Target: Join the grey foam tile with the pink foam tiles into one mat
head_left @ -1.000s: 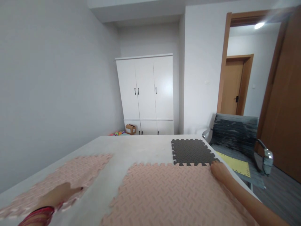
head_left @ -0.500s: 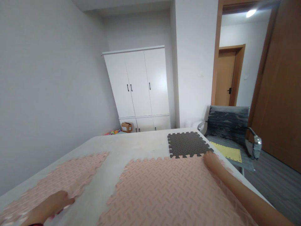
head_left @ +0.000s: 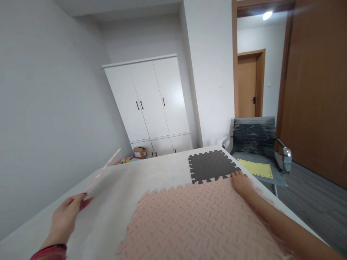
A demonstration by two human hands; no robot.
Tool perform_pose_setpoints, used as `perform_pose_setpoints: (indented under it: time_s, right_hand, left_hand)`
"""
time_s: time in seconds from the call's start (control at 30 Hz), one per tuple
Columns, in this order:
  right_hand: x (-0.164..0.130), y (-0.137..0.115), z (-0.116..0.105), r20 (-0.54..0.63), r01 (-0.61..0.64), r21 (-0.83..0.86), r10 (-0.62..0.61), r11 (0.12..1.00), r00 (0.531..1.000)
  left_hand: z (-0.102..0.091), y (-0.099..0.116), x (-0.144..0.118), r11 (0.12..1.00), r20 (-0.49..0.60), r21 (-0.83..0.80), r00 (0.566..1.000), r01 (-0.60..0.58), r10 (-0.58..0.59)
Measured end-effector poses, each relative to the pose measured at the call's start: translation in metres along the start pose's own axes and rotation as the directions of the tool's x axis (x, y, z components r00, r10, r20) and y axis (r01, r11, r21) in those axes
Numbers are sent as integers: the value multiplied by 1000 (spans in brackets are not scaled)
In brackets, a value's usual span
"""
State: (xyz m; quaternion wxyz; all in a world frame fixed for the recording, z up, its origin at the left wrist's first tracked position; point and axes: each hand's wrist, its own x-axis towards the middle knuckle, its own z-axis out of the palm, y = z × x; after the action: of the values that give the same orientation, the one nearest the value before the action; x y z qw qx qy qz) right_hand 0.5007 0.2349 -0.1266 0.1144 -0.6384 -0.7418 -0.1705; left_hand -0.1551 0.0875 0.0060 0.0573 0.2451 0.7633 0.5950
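My left hand is closed on the edge of a pink foam mat tile, which is raised off the table and seen almost edge-on as a thin strip. At centre right a large pink foam mat with a jigsaw edge lies flat. Over its far right corner rests my right hand, palm down, its fingers lying on the mat beside a dark grey foam tile. That grey tile lies flat, its near edge against the far edge of the pink mat.
The white table lies under the mats. Past its right edge stands a chair with a yellow sheet on the seat. A white cabinet, a cardboard box and some colourful items are beyond the far edge.
The left pink tile lay flat on the table; my left hand has lifted it and tilted it up on edge. My right hand stays at the mat corner. The view has shifted slightly right.
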Motion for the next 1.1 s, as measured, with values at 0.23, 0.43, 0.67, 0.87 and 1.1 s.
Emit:
perform_pose_setpoints:
  time_s: [0.23, 0.43, 0.67, 0.87, 1.1]
  right_hand:
    - [-3, 0, -2, -15, -30, 42, 31, 999, 999]
    - [-3, 0, -5, -14, -36, 47, 36, 998, 999]
    - [-1, -3, -6, 2, -31, 37, 31, 999, 1000]
    - [3, -1, -9, 37, -33, 45, 32, 998, 999]
    - [16, -58, -28, 49, -30, 95, 25, 995, 998]
  left_hand:
    - [95, 9, -29, 930, 469, -342, 832, -137, 295]
    - [140, 8, -72, 906, 722, -172, 577, -386, 382]
    - [164, -24, -66, 692, 773, 167, 529, -703, 351]
    - [182, -43, -65, 525, 725, 428, 627, -736, 287]
    - [180, -53, -90, 401, 607, 622, 738, -672, 295]
